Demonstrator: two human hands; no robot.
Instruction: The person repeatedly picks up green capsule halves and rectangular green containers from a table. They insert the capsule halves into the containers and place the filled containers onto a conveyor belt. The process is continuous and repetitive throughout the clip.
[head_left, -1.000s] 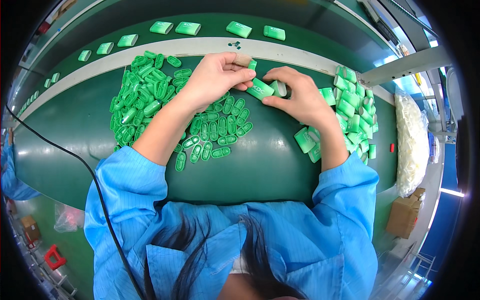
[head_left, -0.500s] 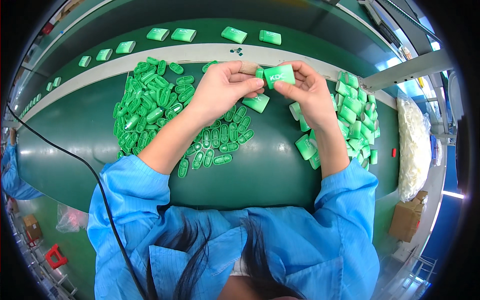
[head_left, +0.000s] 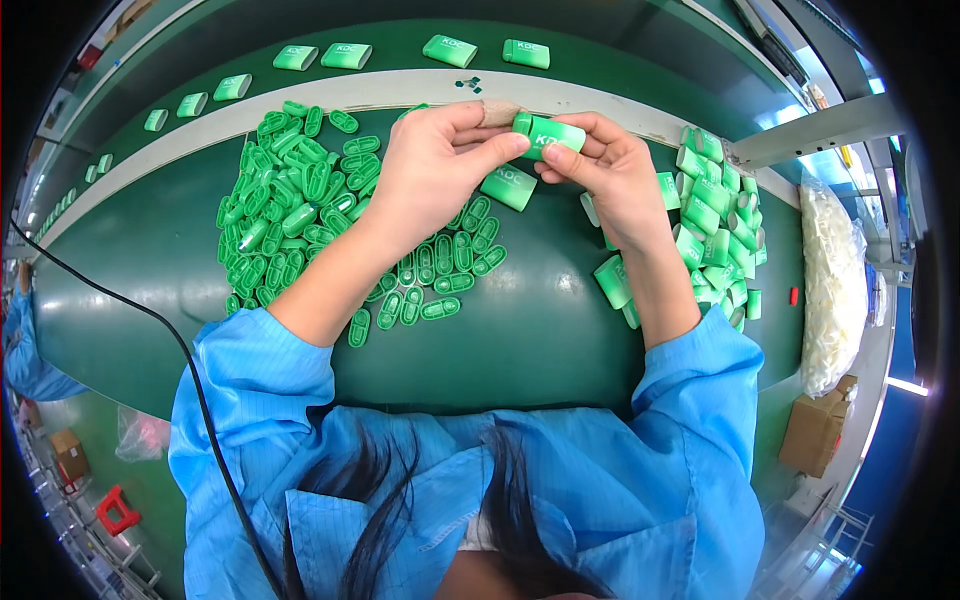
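Both hands pinch 1 small green plastic case (head_left: pixel 553 133) above the far edge of the dark green table (head_left: pixel 540 330): left hand (head_left: pixel 437 160) fingers closed on its left end, right hand (head_left: pixel 608 165) gripping its right.

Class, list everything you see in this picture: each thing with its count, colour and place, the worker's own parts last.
held case: one, green, between both hands
caps: many, green, heap at left of the table
cases: many, green, heap at right
belt cases: several, green, in a row on the far belt
table: one, dark green
bag: one, white, far right
box: one, brown, lower right
cable: one, black, left
left hand: on the held case
right hand: on the held case
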